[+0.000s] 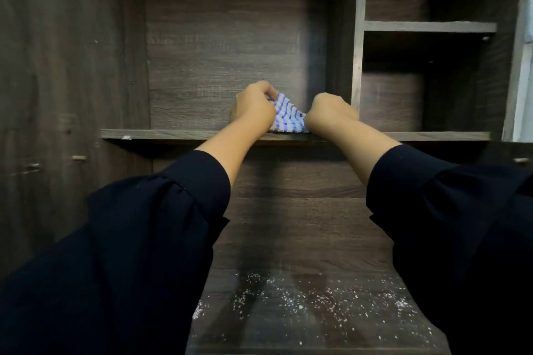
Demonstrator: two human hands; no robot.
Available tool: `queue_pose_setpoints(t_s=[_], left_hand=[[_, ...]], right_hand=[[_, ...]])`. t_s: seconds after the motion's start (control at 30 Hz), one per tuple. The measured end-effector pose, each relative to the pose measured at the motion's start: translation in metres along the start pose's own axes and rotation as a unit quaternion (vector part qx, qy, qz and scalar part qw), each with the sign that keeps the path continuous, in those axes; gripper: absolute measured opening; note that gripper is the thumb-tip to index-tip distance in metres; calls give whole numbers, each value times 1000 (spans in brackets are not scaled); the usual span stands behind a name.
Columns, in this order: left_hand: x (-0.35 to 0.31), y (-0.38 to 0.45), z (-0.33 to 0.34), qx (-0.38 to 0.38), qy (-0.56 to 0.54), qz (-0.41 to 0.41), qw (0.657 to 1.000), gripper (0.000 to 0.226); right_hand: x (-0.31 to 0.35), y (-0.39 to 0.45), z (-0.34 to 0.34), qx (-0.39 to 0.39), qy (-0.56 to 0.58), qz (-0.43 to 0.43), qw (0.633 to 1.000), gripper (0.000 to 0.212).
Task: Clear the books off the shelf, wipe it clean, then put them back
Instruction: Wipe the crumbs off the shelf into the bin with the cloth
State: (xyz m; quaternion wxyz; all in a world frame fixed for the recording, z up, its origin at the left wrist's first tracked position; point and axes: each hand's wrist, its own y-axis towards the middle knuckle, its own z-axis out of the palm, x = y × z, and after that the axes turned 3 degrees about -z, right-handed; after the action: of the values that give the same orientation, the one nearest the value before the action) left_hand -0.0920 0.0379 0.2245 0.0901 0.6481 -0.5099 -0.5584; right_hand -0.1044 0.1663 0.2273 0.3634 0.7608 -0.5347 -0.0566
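We stand before a dark wood-grain shelf unit (72, 66) that fills the view, its main compartment bare of books; none show anywhere in view, so we cannot say where they have been put. To the right, past an upright divider (359, 37), smaller cubbies are stacked one above another. The shelf board (173, 134) we are working on runs across the middle of the scene, and below it, nearer to us, a lower surface (302, 311) is scattered with pale specks, dust or crumbs by the look of them.

Both our arms reach up in dark sleeves (144, 239). Our left hand (253, 105) has its fingers curled round the upper left corner of a blue-and-white striped cloth (287, 117), lifting that edge off the board. Our right hand (331, 112) is bunched into a fist just right of the cloth, touching its right edge; its fingertips face away from us, so we judge it grips the cloth but cannot be sure. The cloth rests on the shelf board near the front edge, right of centre.

We judge that the clearing is done and the wiping is in hand. The next move calls for flattening the cloth and sweeping it along the board, far corners included, and then dealing with the speckled lower surface.
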Motion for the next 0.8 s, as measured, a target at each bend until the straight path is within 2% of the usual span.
queue_pose_setpoints(t_s=[0.13, 0.3, 0.4, 0.47, 0.5, 0.57, 0.63, 0.67, 0.7, 0.73, 0.8], left_hand=[[0, -17, -12, -12, -78, 2, 997, 38], [0, -47, -34, -1, -133, -16, 991, 33], [2, -69, -49, 12, -171, -44, 984, 33], [5, -83, -58, 27, -197, -55, 978, 34], [6, -93, -62, 35, -205, -59, 976, 34], [11, -113, -70, 49, -215, -70, 973, 35], [20, -134, -75, 71, -221, -82, 969, 34], [27, -144, -77, 92, -217, -93, 967, 34], [34, -152, -77, 119, -204, -108, 966, 33], [43, -161, -77, 145, -185, -124, 964, 32], [66, -177, -73, 194, -158, -168, 953, 26]], right_hand=[[0, -19, -5, -23, 27, 3, 999, 17], [-2, -47, -8, -38, 51, -2, 998, 19], [-11, -71, -3, -48, 115, 21, 992, 37], [-15, -89, 2, -33, 215, 57, 974, 51], [-17, -100, 5, -10, 284, 86, 955, 54], [-19, -124, 14, 96, 427, 159, 885, 45], [-23, -145, 26, 231, 552, 232, 767, 26], [-26, -156, 34, 270, 604, 268, 700, 20], [-31, -164, 44, 280, 640, 292, 654, 14], [-36, -171, 55, 275, 655, 305, 635, 10], [-44, -183, 77, 249, 652, 319, 641, 9]])
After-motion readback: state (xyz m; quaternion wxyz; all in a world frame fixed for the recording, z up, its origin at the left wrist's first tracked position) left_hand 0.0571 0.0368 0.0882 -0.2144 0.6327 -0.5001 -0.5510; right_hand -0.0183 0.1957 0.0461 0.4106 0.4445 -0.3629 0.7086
